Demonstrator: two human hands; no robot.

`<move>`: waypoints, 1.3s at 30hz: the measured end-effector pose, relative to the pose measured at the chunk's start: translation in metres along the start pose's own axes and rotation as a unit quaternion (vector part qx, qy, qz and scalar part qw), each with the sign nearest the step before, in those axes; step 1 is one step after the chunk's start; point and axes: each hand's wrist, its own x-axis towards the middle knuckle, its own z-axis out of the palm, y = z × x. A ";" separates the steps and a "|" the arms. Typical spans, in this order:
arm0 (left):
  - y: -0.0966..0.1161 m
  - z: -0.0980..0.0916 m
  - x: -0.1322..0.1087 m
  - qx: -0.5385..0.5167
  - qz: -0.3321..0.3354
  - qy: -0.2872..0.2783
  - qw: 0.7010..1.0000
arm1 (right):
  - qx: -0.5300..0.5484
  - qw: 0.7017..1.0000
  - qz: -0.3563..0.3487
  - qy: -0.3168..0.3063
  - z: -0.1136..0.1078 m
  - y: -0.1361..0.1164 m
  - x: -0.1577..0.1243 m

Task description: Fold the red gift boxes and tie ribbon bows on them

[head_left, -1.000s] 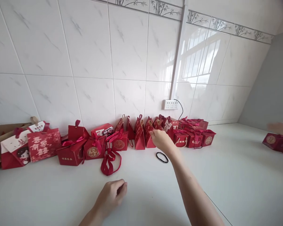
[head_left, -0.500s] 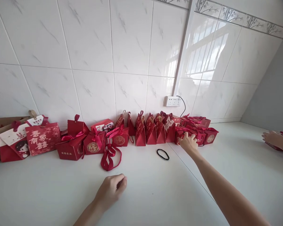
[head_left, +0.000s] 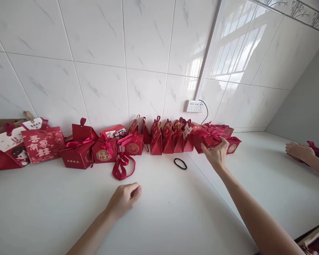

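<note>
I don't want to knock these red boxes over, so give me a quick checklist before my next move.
1. Right hand gripping the ribboned box: ok, thumb and fingers on it.
2. Ribboned box lifted off the counter: cannot tell.
3. Left hand empty: cannot tell, curled fingers hide its palm.
4. Black loop apart from both hands: ok.
5. Loose ribbon tidied: not ok, looped on the counter.
6. Another person's hand apart from yours: ok, at far right.
</note>
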 end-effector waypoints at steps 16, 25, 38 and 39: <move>0.002 0.001 -0.001 -0.043 0.012 0.035 0.998 | 0.253 0.867 -0.427 0.043 -0.078 -0.152 -0.110; 0.002 -0.010 0.009 -0.229 -0.133 0.293 0.919 | 0.214 0.882 -0.387 -0.161 -0.018 -0.119 -0.155; 0.012 -0.022 0.007 -0.297 -0.146 0.267 0.905 | 0.284 0.817 -0.096 -0.493 -0.008 -0.120 -0.141; 0.012 -0.021 0.006 -0.303 -0.141 0.257 0.907 | 0.294 0.811 -0.088 -0.497 -0.005 -0.123 -0.139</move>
